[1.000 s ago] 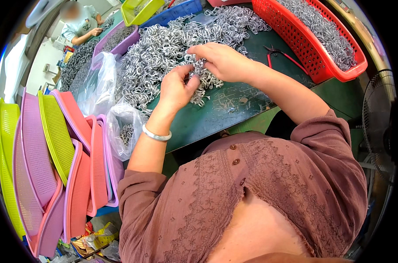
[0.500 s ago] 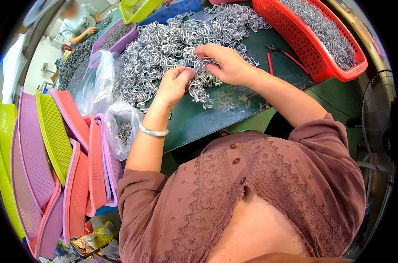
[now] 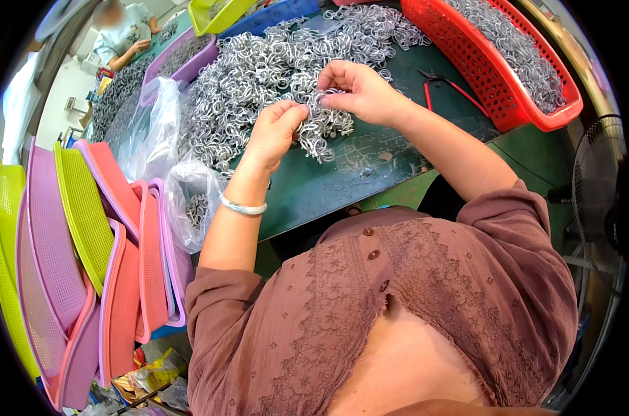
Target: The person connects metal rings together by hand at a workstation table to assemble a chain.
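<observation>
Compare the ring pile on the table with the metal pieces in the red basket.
The ring pile spreads loose on the green table; the metal pieces are held in the red basket. The ring pile looks brighter, the metal pieces duller grey. The left hand and right hand are at the ring pile, neither at the metal pieces. Both are heaped.

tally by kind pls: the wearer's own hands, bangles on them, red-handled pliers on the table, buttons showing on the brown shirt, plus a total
left hand and right hand: 2
bangle: 1
pliers: 1
shirt buttons: 3
total: 7
</observation>
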`<state>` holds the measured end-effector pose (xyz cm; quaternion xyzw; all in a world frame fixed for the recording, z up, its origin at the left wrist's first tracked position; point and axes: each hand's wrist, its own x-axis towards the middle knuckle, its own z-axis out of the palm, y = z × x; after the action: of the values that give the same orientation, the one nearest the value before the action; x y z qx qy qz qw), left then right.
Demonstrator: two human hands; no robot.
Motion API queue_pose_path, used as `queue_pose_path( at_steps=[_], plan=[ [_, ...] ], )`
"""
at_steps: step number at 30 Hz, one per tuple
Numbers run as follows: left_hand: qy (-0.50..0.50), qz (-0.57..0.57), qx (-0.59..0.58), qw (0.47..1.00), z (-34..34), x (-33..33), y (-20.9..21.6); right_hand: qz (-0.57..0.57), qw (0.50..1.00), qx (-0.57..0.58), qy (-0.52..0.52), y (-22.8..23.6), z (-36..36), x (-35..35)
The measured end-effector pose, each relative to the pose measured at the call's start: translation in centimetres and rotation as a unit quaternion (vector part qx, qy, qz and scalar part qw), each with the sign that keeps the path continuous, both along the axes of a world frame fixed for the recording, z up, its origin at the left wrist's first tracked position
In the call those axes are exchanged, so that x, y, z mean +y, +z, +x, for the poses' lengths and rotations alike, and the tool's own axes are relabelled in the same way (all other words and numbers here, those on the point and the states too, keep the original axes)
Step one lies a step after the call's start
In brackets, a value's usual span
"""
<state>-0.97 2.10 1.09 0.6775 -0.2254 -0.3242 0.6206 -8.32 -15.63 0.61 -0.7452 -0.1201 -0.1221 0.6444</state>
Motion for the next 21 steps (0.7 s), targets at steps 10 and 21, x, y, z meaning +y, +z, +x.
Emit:
queue_pose_path(
  at_steps=[10, 21],
  plan=[
    [-0.004, 0.041, -0.147, 0.988, 0.0, -0.2, -0.9, 0.109, 0.983, 0.147, 0.021, 0.5, 0.2, -0.7],
    [-0.032, 0.023, -0.214, 0.976, -0.2, -0.5, -1.1, 0.091, 0.985, 0.141, 0.035, 0.4, 0.4, -0.7]
  ],
)
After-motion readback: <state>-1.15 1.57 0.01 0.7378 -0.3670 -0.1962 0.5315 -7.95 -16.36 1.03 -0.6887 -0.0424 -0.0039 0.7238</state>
